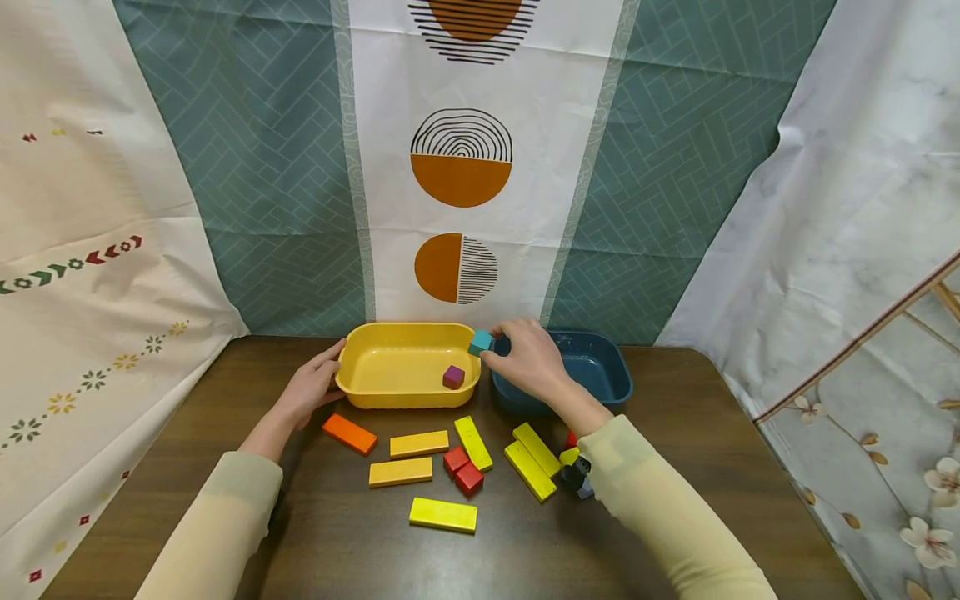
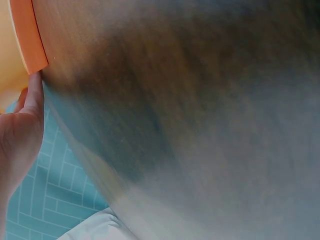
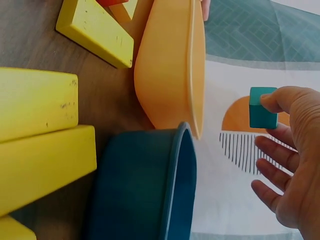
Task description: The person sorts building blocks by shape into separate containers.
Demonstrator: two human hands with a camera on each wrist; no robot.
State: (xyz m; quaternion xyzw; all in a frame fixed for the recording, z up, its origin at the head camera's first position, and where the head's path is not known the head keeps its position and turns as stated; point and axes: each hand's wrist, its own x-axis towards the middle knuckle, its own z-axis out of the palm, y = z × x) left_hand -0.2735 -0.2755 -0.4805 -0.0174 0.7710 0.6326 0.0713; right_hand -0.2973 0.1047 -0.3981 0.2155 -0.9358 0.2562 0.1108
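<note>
Between thumb and index finger, my right hand (image 1: pixel 528 358) pinches a teal cube (image 1: pixel 481 342) above the gap between the two tubs. The right wrist view shows this cube (image 3: pixel 263 108) with the other fingers spread below it. A purple cube (image 1: pixel 453 377) lies inside the yellow tub (image 1: pixel 408 400), toward its right end. To the right stands a dark blue tub (image 1: pixel 618 379), partly hidden by my right hand. My left hand (image 1: pixel 311 387) rests against the left end of the yellow tub, its fingers fairly straight in the left wrist view.
In front of the tubs lie an orange block (image 1: pixel 349 434), light-orange blocks (image 1: pixel 418 444), several yellow blocks (image 1: pixel 443 515) and two red cubes (image 1: pixel 469 478). Small red, yellow and dark pieces (image 1: pixel 576 473) sit beside my right sleeve. A patterned cloth (image 1: pixel 461 275) hangs behind the table.
</note>
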